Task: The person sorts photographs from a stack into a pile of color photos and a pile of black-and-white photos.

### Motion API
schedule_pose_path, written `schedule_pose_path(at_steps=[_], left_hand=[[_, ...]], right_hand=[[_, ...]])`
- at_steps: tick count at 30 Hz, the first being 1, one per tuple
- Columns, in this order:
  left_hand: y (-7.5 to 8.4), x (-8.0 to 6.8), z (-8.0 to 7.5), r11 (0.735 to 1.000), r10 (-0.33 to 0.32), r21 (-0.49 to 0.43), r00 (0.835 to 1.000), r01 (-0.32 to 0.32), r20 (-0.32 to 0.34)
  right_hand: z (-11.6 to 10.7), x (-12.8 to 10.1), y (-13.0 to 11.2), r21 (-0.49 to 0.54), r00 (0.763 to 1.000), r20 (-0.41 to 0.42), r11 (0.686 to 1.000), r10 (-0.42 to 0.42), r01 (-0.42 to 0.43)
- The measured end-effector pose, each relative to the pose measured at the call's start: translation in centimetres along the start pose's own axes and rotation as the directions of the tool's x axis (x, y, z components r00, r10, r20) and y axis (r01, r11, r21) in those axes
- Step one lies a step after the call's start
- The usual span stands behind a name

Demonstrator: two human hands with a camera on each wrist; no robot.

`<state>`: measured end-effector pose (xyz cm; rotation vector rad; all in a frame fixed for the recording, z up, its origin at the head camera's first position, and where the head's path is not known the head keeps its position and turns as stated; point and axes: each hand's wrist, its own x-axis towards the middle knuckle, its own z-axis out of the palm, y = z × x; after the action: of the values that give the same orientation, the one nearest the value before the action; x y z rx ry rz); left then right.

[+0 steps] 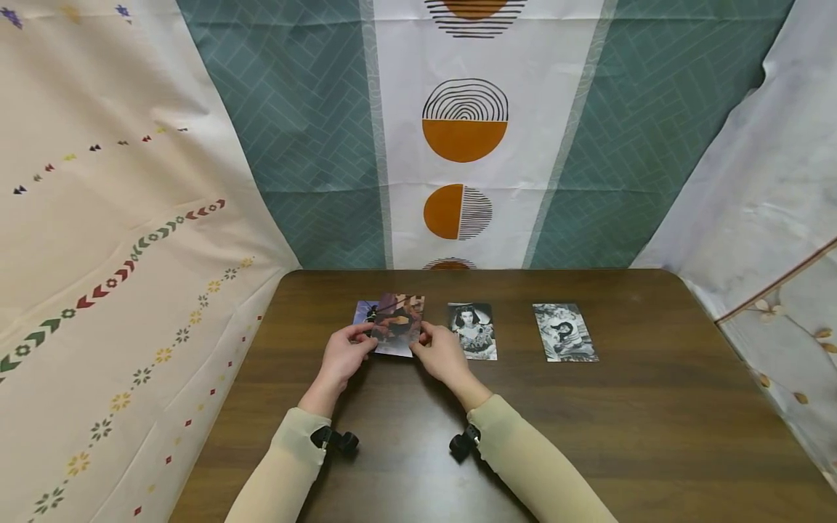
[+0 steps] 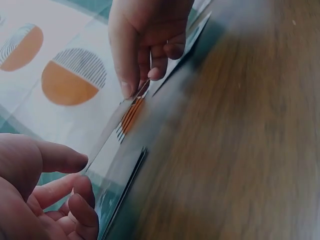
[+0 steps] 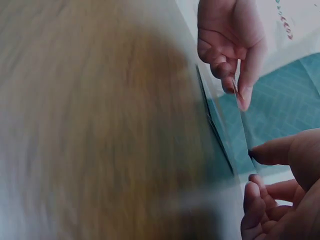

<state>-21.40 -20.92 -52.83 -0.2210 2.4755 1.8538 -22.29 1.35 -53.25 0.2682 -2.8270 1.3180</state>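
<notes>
A dark brown wood-grain bench (image 1: pixel 654 428) with rounded far corners fills the lower half of the head view. Fabric hangs on three sides of it. Behind hangs a teal curtain (image 1: pixel 301 145) with a herringbone pattern, split by a white centre panel (image 1: pixel 399 167) printed with orange half-circles and black line arcs. On the left hangs a cream cloth (image 1: pixel 98 276) with rows of small coloured arrows and flowers. On the right hangs a pale grey-white sheet (image 1: pixel 771 189). The light is soft and even.
</notes>
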Motion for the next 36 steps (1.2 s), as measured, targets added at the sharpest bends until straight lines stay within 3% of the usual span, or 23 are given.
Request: schedule_pose_path(at_steps=[9,21,31,36], left_hand=[[-0.9,-0.1,-2.0,0.997,0.01,0.075,0.998,-0.006,-0.055],[-1.8,-0.1,-3.6,0.995,0.01,0.098,0.996,-0.001,-0.09],[-2.2,0.4,-3.6,0.99,0.003,0.142,0.996,0.01,-0.092],[-2.2,0.5,-3.6,0.978,0.006,0.206,0.996,0.012,-0.084]], right_hand=[[2.4,0.5,-1.5,-0.019,1.0,0.008,1.0,0.014,-0.014],[4.1,0.8,-2.6,-0.048,1.0,0.016,0.999,0.011,-0.01],[4.7,1.4,-3.1,-0.128,0.998,0.028,0.99,0.065,-0.061],[4.9,1.7,-2.9,-0.165,0.996,0.034,0.983,0.086,-0.079]])
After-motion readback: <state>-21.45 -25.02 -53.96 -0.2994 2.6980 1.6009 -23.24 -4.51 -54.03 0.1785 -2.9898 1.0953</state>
